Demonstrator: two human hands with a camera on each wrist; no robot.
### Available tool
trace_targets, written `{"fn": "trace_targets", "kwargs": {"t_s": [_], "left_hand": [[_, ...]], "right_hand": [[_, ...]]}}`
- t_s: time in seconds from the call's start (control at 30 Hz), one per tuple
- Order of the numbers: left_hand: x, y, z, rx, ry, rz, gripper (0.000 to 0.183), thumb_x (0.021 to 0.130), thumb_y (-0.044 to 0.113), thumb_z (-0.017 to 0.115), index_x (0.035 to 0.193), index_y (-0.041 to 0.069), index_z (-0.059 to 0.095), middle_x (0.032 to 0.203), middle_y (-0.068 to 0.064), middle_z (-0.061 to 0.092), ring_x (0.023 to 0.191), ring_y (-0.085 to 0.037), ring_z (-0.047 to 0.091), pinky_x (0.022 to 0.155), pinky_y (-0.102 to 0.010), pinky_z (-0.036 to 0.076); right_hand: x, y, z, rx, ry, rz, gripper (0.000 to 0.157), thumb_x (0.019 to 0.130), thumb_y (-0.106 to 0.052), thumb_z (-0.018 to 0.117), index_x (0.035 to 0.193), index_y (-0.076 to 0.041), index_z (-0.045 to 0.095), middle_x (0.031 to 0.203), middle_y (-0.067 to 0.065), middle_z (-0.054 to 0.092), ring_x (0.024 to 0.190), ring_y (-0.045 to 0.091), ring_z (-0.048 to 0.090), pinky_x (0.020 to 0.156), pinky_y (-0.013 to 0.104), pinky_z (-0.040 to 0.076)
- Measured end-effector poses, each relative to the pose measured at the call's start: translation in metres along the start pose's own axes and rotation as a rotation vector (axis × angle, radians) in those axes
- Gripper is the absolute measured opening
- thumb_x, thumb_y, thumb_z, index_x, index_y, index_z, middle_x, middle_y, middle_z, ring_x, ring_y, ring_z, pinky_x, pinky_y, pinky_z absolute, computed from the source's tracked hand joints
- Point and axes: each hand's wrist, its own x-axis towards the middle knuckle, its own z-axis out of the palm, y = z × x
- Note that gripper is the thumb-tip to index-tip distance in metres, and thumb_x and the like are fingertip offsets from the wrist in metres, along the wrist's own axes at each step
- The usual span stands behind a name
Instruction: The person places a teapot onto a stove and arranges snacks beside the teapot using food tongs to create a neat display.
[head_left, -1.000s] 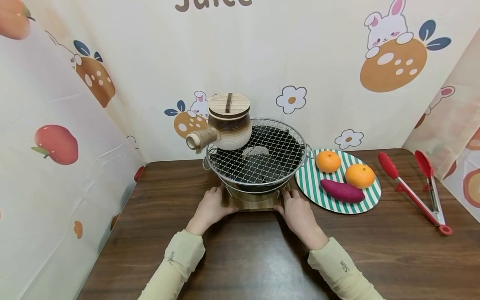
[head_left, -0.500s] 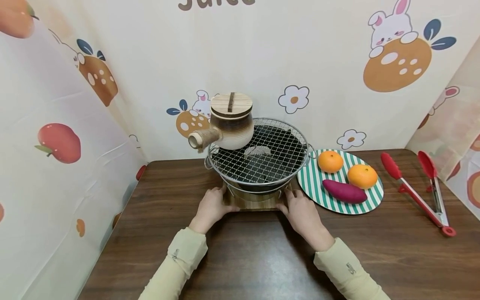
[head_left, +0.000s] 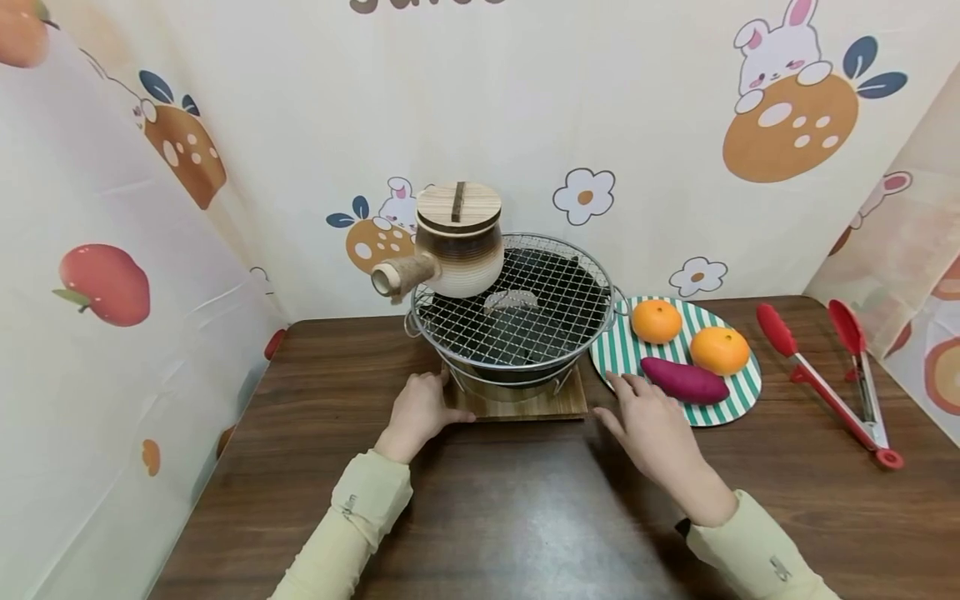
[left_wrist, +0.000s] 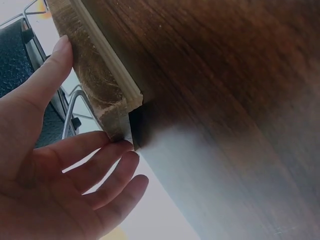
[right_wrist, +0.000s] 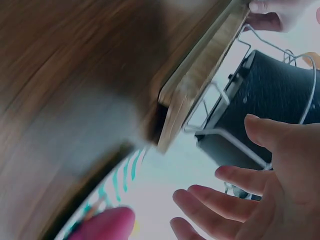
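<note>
In the head view, a round grill [head_left: 517,308] with a wire mesh top stands on a square wooden board [head_left: 525,407]. My left hand [head_left: 420,410] holds the board's front left corner, thumb along the front edge and fingers at the side; the left wrist view shows this board [left_wrist: 92,70] close up. Apart from the board, my right hand [head_left: 652,427] is held with spread fingers by the striped plate, holding nothing. On the grill's left part sits a brown-and-cream clay pot [head_left: 465,262] with a wooden lid [head_left: 459,207] and a wrapped side handle pointing left.
On the right, a green-and-white striped plate [head_left: 617,354] bears two oranges [head_left: 656,322] and a purple sweet potato [head_left: 684,381]. Red-tipped tongs [head_left: 832,398] lie spread farther right. A printed curtain [head_left: 300,125] hangs behind the wooden table [head_left: 517,508].
My right hand has let go of the board's right corner and moved right, toward the plate. My left hand stays at the left corner; the grill and pot have not moved.
</note>
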Motion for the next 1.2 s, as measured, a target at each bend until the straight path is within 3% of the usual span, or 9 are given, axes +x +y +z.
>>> {"fn": "trace_targets", "kwargs": {"t_s": [0.17, 0.37, 0.57, 0.87, 1.2], "left_hand": [[0.001, 0.000, 0.000, 0.006, -0.004, -0.011, 0.086, 0.060, 0.049, 0.086, 0.128, 0.001, 0.061, 0.107, -0.019, 0.069, 0.106, -0.039, 0.059, 0.085, -0.048, 0.053], [0.002, 0.001, 0.000, -0.002, -0.006, -0.017, 0.086, 0.061, 0.048, 0.086, 0.128, 0.002, 0.061, 0.108, -0.019, 0.069, 0.107, -0.039, 0.059, 0.085, -0.048, 0.053], [0.001, 0.001, 0.000, 0.000, -0.007, -0.017, 0.085, 0.061, 0.048, 0.086, 0.127, 0.002, 0.062, 0.107, -0.019, 0.069, 0.107, -0.039, 0.059, 0.085, -0.048, 0.053], [0.001, 0.001, -0.001, -0.008, -0.004, -0.023, 0.085, 0.061, 0.047, 0.087, 0.127, 0.001, 0.062, 0.108, -0.019, 0.069, 0.107, -0.038, 0.059, 0.085, -0.048, 0.053], [0.000, 0.001, -0.002, -0.011, -0.007, -0.025, 0.083, 0.060, 0.046, 0.087, 0.126, 0.001, 0.063, 0.107, -0.020, 0.068, 0.107, -0.039, 0.059, 0.083, -0.048, 0.053]], "right_hand": [[-0.009, 0.020, -0.017, -0.022, 0.008, 0.014, 0.056, 0.086, -0.029, 0.070, 0.131, 0.000, 0.054, 0.123, 0.026, 0.060, 0.103, 0.046, 0.059, 0.082, 0.060, 0.049], [-0.016, 0.046, -0.030, -0.050, 0.001, 0.088, 0.057, 0.084, -0.029, 0.071, 0.129, 0.000, 0.054, 0.124, 0.027, 0.057, 0.111, 0.048, 0.052, 0.085, 0.065, 0.043], [-0.021, 0.076, -0.036, -0.091, 0.001, 0.131, 0.059, 0.084, -0.030, 0.071, 0.131, -0.001, 0.051, 0.124, 0.030, 0.054, 0.106, 0.053, 0.050, 0.077, 0.066, 0.041], [-0.023, 0.120, -0.039, -0.115, -0.067, 0.264, 0.062, 0.087, -0.029, 0.067, 0.134, 0.001, 0.042, 0.132, 0.039, 0.039, 0.113, 0.061, 0.035, 0.086, 0.075, 0.032], [-0.025, 0.154, -0.044, -0.088, -0.116, 0.366, 0.071, 0.087, -0.028, 0.066, 0.142, 0.002, 0.034, 0.136, 0.042, 0.029, 0.111, 0.065, 0.028, 0.080, 0.077, 0.029]]}}
